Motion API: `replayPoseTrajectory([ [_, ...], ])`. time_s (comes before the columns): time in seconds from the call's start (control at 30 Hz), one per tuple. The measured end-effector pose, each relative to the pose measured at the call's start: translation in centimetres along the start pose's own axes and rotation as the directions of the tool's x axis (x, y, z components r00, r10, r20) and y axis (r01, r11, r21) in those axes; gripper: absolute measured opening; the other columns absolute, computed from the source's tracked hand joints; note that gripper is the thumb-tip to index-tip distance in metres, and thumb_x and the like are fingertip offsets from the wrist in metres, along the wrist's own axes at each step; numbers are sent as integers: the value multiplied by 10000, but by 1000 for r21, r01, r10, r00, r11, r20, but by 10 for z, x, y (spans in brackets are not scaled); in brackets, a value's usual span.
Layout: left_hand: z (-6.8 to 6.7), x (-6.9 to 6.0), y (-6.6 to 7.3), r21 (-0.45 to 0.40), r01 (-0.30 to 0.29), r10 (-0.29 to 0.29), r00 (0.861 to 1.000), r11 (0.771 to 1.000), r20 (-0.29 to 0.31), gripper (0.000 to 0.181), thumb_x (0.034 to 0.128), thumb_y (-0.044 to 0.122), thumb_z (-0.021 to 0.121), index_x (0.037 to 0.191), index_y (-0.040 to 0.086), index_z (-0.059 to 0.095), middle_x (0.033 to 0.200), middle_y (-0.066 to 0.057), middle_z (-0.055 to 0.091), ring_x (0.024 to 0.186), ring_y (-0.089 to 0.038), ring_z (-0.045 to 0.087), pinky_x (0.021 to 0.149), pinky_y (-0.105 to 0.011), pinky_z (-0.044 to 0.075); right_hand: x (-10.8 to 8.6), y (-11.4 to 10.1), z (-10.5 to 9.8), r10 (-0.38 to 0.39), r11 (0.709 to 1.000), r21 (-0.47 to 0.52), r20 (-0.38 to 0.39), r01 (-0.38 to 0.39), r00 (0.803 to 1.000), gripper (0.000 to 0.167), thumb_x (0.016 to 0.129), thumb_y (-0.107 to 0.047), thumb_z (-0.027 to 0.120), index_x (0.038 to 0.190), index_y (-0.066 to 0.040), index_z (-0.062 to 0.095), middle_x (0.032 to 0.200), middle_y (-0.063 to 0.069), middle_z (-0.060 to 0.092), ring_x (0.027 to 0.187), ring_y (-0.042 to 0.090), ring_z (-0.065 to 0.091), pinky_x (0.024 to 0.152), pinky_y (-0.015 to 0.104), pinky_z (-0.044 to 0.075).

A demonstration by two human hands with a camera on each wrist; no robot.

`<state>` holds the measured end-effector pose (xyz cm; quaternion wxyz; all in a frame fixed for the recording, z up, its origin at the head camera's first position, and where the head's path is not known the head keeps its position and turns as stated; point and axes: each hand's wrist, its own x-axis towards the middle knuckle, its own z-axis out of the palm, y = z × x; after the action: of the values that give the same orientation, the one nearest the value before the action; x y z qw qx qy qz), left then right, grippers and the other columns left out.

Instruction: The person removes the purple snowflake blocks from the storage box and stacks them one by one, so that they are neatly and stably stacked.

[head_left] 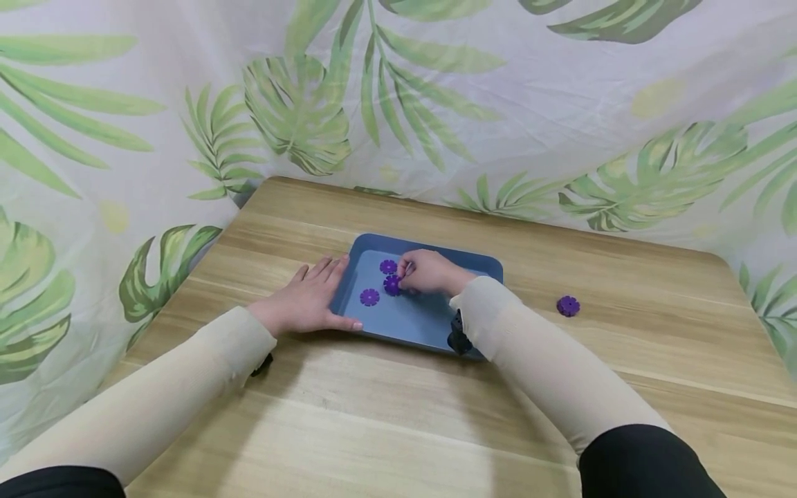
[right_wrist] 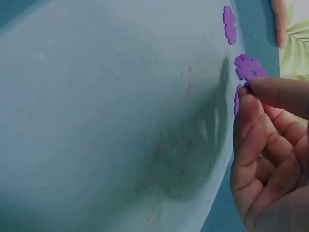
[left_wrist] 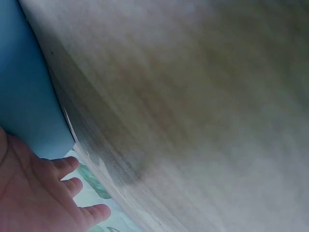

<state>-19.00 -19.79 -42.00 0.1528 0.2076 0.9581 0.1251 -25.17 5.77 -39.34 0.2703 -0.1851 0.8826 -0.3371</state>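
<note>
"What does the right hand (head_left: 429, 271) have?"

"Its thumb and index finger pinch the edge of a purple flower-shaped disc (head_left: 392, 285), tipped up in the right wrist view. The other fingers curl in toward the palm."

"And the left hand (head_left: 311, 296)?"

"It holds nothing up. Its fingers are straight and spread at the left rim of the blue tray (head_left: 405, 325), the thumb at the near-left corner."

"Where is the pinched disc, exactly?"

"Over the tray's left half, between a far disc (head_left: 389, 266) and a near disc (head_left: 370, 297), both lying flat on the tray floor. The far one is just beside the fingertips. Whether the pinched one touches the floor, one cannot tell."

"How much room is there?"

"Inside the tray, bare floor runs from the discs toward the near and right rims; the right sleeve (head_left: 548, 370) crosses the near-right corner and hides part of it."

"Beyond the rim?"

"A strip of bench (head_left: 349, 422) separates the far rim from the bench's back edge. Broader wood lies to the right, where another purple piece (head_left: 569, 306) sits outside the tray, well in from the edges. Leaf-printed cloth (head_left: 436, 138) hangs behind."
</note>
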Motion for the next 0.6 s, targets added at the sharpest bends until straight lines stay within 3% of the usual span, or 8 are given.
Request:
replayPoseTrajectory([
  [0.23, -2, -1, 0, -3, 2, -2, 1000, 1000, -4, 1345, 804, 788, 676, 1634, -35, 11, 1696, -248, 81, 1554, -445, 44, 1186, -701, 59, -9, 7, -9, 32, 987, 155, 39, -38, 999, 237, 1005, -95, 654, 1236, -42, 657, 916, 103, 703, 779, 191, 607, 659, 293, 481],
  [0.4, -1, -1, -1, -10, 3, -3, 1000, 1000, 3, 1341, 812, 788, 669, 1634, -33, 1, 1695, -252, 78, 1553, -452, 35, 1181, -710, 55, -17, 13, -18, 64, 961, 268, 48, -74, 997, 188, 1026, -123, 628, 1190, -42, 671, 995, 135, 687, 842, 214, 594, 707, 318, 470],
  [0.6, 0, 0, -1, -13, 5, -5, 1000, 1000, 2, 1337, 815, 777, 677, 1635, -30, -3, 1692, -260, 86, 1552, -454, 34, 1181, -710, 52, -23, 23, -27, 71, 928, 364, 44, -82, 997, 174, 1046, -103, 601, 1183, -6, 646, 991, 118, 687, 801, 180, 573, 684, 283, 446],
])
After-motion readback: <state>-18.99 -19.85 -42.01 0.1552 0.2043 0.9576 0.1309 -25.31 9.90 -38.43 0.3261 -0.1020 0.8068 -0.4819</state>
